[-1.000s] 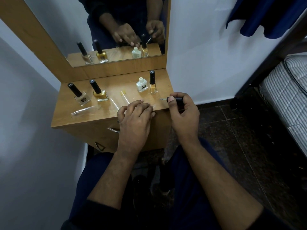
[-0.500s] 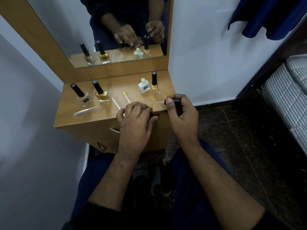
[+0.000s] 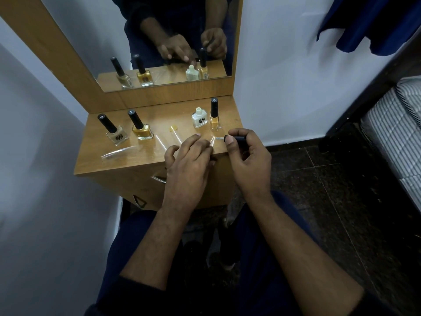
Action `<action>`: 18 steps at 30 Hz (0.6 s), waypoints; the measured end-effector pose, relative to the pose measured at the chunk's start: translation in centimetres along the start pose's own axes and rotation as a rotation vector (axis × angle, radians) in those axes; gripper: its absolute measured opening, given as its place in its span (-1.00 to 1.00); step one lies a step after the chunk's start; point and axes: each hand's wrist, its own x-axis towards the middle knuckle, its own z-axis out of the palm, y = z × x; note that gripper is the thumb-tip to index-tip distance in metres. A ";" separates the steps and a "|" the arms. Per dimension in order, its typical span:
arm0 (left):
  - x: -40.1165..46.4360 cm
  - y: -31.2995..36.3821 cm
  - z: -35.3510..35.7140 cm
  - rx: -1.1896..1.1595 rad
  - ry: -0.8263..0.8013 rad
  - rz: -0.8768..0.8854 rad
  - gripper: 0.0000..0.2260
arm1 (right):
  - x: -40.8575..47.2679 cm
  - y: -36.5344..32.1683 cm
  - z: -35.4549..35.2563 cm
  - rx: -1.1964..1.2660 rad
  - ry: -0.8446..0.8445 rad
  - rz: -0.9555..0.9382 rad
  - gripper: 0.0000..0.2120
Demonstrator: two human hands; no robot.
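My left hand (image 3: 189, 160) lies on the front edge of the wooden dresser top (image 3: 127, 160), fingers stretched forward and touching the surface. A clear nail tip (image 3: 213, 140) lies right beside its fingertips. My right hand (image 3: 249, 156) pinches a black nail polish brush cap (image 3: 238, 139), with the brush pointing left at that clear tip. An uncapped white bottle (image 3: 199, 117) and a slim yellow bottle (image 3: 214, 116) with a black cap stand just behind the hands.
A beige bottle (image 3: 115, 134) and a gold bottle (image 3: 141, 127) stand at the left. Loose clear nail tips (image 3: 160, 140) lie mid-table, another (image 3: 116, 152) near the left front. A mirror (image 3: 168, 42) backs the dresser. A bed (image 3: 396, 133) is at right.
My left fingers have uncurled and reached forward over the tabletop toward the clear tip. My right hand still holds the brush at the same spot.
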 end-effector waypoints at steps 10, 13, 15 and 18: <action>0.0 -1.2 -0.6 -0.047 -0.028 0.087 -0.76 | 0.3 0.4 0.1 0.005 0.007 0.008 -0.84; 0.0 -1.4 -0.7 -0.048 -0.028 0.104 -0.76 | 0.3 0.3 0.1 -0.002 0.005 0.022 -0.86; 0.0 -1.5 -0.7 -0.053 -0.029 0.109 -0.74 | 0.3 0.3 0.1 -0.015 0.002 0.018 -0.87; 0.0 -1.6 -0.6 -0.057 -0.033 0.109 -0.72 | 0.3 0.4 0.2 -0.038 -0.010 0.003 -0.88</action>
